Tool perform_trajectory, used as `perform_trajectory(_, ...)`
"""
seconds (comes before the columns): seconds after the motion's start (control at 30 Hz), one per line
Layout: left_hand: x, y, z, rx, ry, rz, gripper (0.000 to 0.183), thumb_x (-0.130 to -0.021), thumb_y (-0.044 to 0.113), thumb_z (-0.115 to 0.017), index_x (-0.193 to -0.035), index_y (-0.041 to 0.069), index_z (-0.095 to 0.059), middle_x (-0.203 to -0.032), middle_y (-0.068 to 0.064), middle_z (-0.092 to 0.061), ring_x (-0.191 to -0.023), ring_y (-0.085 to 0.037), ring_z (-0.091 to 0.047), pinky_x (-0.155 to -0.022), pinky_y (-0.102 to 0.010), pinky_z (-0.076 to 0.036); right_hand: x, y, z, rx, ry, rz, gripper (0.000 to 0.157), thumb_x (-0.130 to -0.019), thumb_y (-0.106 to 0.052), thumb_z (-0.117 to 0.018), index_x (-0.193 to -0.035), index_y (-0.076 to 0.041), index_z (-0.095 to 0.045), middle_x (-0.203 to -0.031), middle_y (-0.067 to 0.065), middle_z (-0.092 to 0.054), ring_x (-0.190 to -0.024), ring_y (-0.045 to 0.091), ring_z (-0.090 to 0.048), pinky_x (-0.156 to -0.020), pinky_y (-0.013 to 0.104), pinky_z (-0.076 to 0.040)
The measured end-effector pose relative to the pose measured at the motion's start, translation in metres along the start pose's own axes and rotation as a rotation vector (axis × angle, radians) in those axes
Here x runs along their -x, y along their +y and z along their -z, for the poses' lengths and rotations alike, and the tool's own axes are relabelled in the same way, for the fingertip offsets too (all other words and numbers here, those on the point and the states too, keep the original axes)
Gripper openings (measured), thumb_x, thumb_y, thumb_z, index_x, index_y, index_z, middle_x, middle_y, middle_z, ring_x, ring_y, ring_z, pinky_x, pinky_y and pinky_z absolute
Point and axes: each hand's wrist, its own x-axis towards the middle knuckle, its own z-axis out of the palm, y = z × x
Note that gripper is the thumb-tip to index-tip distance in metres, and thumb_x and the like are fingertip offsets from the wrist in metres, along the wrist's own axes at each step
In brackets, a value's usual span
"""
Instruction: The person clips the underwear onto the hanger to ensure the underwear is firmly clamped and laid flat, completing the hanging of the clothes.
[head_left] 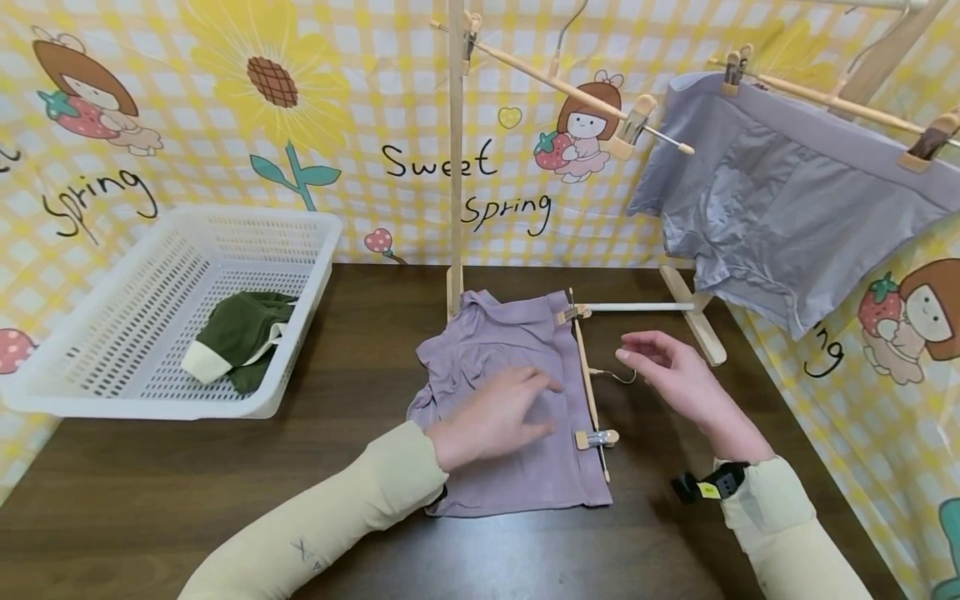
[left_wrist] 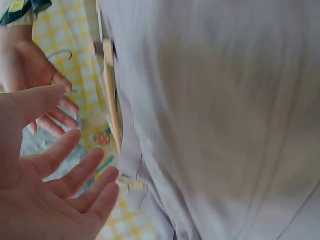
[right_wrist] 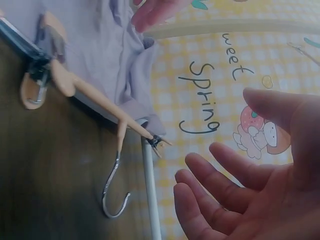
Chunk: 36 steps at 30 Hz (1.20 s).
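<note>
Mauve shorts (head_left: 517,467) lie on the dark table, their waistband toward the right. A wooden clip hanger (head_left: 588,375) runs along that waistband, with one clip (head_left: 596,439) at the near end and another clip (head_left: 574,313) at the far end, both on the fabric. My left hand (head_left: 498,417) is above the shorts, fingers loosely bent and holding nothing. To the right of the hanger's metal hook (right_wrist: 115,200) is my right hand (head_left: 678,379), relaxed and holding nothing; the right wrist view shows its fingers (right_wrist: 215,185) spread apart.
A white plastic basket (head_left: 322,275) at the left holds a dark green garment (head_left: 243,329) with white trim. Behind the shorts stands a wooden rack (head_left: 456,167). An unloaded clip hanger (head_left: 555,79) and grey shorts (head_left: 787,183) on another hanger hang at the upper right.
</note>
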Motion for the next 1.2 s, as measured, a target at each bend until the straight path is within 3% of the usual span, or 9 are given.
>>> perform_trajectory(0.23, 0.012, 0.010, -0.016, 0.028, -0.032, -0.097, 0.043, -0.091, 0.028, -0.079, -0.128, 0.013, -0.065, -0.122, 0.000, -0.063, -0.114, -0.016, -0.057, -0.103, -0.029, -0.042, 0.011, 0.008, -0.003, 0.064, -0.084, -0.007, 0.047, -0.101, -0.036, -0.065, -0.131, 0.000, -0.063, -0.118, 0.014, -0.069, -0.103, 0.028, -0.064, -0.079, 0.037, -0.054)
perform_trajectory(0.43, 0.018, 0.021, -0.024, 0.050, -0.117, -0.166, 0.040, -0.087, 0.023, -0.081, -0.124, 0.014, -0.067, -0.113, 0.003, -0.063, -0.101, -0.006, -0.059, -0.092, -0.018, -0.045, 0.016, 0.021, -0.010, 0.125, -0.261, -0.046, 0.033, -0.100, -0.034, -0.067, -0.107, -0.002, -0.071, -0.088, 0.009, -0.069, -0.080, 0.027, -0.063, -0.063, 0.036, -0.054)
perform_trajectory(0.57, 0.020, 0.028, -0.028, 0.041, -0.182, -0.185, 0.041, -0.084, 0.023, -0.083, -0.121, 0.015, -0.068, -0.113, 0.006, -0.064, -0.100, -0.004, -0.059, -0.091, -0.017, -0.044, 0.021, 0.027, -0.016, 0.171, -0.322, -0.073, 0.029, -0.098, -0.035, -0.069, -0.095, -0.007, -0.071, -0.075, 0.005, -0.065, -0.067, 0.023, -0.059, -0.055, 0.034, -0.050)
perform_trajectory(0.97, 0.011, 0.043, -0.040, -0.051, -0.203, -0.274, 0.040, -0.080, 0.025, -0.088, -0.114, 0.016, -0.069, -0.113, 0.007, -0.063, -0.103, -0.004, -0.058, -0.094, -0.013, -0.040, 0.023, 0.033, -0.031, 0.215, -0.306, -0.031, 0.024, -0.095, -0.031, -0.072, -0.083, -0.011, -0.070, -0.068, 0.000, -0.061, -0.062, 0.017, -0.054, -0.054, 0.029, -0.043)
perform_trajectory(1.2, 0.005, 0.051, -0.049, -0.167, -0.189, -0.238, 0.037, -0.077, 0.033, -0.089, -0.101, 0.019, -0.065, -0.101, 0.010, -0.057, -0.091, -0.007, -0.054, -0.084, -0.015, -0.042, 0.025, 0.035, -0.032, 0.217, -0.304, -0.017, 0.030, -0.091, -0.035, -0.077, -0.075, -0.012, -0.067, -0.062, -0.004, -0.057, -0.059, 0.015, -0.054, -0.052, 0.028, -0.042)
